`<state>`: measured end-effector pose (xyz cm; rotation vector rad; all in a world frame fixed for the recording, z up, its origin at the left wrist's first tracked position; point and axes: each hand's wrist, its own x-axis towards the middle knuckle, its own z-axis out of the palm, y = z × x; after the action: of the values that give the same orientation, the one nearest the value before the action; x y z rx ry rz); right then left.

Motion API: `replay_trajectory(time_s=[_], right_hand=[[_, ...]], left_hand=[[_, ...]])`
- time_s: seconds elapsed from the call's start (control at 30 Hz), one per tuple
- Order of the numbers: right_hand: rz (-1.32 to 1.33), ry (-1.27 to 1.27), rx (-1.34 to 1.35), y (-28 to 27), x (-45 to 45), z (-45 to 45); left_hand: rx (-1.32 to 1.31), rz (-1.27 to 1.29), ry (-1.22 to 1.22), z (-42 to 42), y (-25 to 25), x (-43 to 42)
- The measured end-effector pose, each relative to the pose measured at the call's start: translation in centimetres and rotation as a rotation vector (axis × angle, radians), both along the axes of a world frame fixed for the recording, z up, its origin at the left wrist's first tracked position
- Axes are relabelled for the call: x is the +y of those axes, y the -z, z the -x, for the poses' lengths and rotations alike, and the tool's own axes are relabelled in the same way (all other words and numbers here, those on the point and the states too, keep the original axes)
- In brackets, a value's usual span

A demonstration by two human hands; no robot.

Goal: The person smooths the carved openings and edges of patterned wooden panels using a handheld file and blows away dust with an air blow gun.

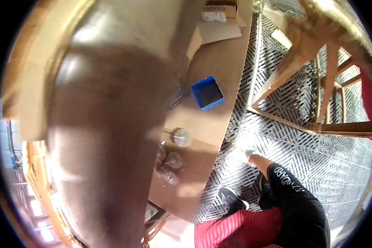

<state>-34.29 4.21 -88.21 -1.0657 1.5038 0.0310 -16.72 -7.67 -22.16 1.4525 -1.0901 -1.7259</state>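
Note:
My right hand [246, 153], in what looks like a white glove, is stretched out over the patterned floor beside the bench edge. Bright light washes out its fingers, so I cannot tell what they hold, if anything. A black sleeve with white lettering [291, 180] covers that arm. My left hand is out of view. On the cardboard-covered bench [202, 165] near my right hand lies a round wire brush head [180, 137], with several more clustered below it, one a pale disc [173, 160]. Farther up the bench stands a blue open box [213, 106], dark inside.
A large, smooth brown rounded object [107, 124] fills the left side. Cardboard boxes [219, 12] and a loose flap [219, 33] lie at the bench's far end. A wooden frame [293, 70] with slanted legs stands on the floor [285, 136] at right.

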Motion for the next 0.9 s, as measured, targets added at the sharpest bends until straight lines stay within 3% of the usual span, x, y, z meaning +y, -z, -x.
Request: replay_trajectory(time_s=[0.13,0.27,0.33,0.37,0.4,0.43,0.5,0.57,0.63,0.67,0.7,0.77,0.8,0.83,0.9], right_hand=[[0.171,-0.06,0.01,-9.2,5.3,-2.6],[-0.112,-0.246,0.089,-28.6,7.4,-0.6],[0.231,-0.303,0.108,-34.2,11.4,-0.2],[0.27,-0.393,0.134,-38.7,11.7,0.1],[0.085,-0.143,0.017,-46.0,10.4,0.6],[0.034,-0.135,0.002,-53.5,9.1,1.0],[0.296,-0.282,0.011,-53.1,12.0,1.4],[0.331,-0.373,0.027,-62.0,10.0,1.5],[0.46,-0.367,0.077,-67.3,8.9,1.1],[0.54,-0.337,0.084,-66.8,8.9,1.2],[0.722,-0.318,0.088,-69.7,7.8,0.6],[0.719,-0.198,0.117,-75.2,5.8,-1.3],[0.648,0.016,0.031,-76.0,5.2,-2.2],[0.777,0.075,-0.101,-77.2,4.4,-3.3],[0.534,0.301,-0.209,-77.9,3.4,-4.9]], left_hand=[[0.06,0.031,-0.011,-1.3,-4.7,1.6],[0.092,0.128,-0.079,-4.7,-10.3,4.9],[0.064,0.196,-0.255,-8.2,-11.3,7.2],[0.047,0.234,-0.406,-11.7,-10.8,8.4],[0.067,0.273,-0.724,-16.8,-8.5,8.3],[-0.057,0.273,-0.807,-21.8,-5.4,10.4],[-0.091,0.364,-0.85,-24.0,-2.0,10.9],[-0.007,0.264,-0.848,-23.3,-3.0,10.6],[-0.125,0.283,-0.778,-24.3,-2.3,10.5],[-0.143,0.293,-0.795,-24.1,-2.7,10.6],[-0.169,0.298,-0.805,-23.6,-3.3,10.4],[0.07,0.299,-0.911,-22.6,-3.4,10.4],[0.114,0.298,-0.885,-22.2,-4.6,10.4],[0.161,0.3,-0.855,-21.8,-5.4,10.2],[0.275,0.262,-0.974,-20.3,-7.2,9.9]])
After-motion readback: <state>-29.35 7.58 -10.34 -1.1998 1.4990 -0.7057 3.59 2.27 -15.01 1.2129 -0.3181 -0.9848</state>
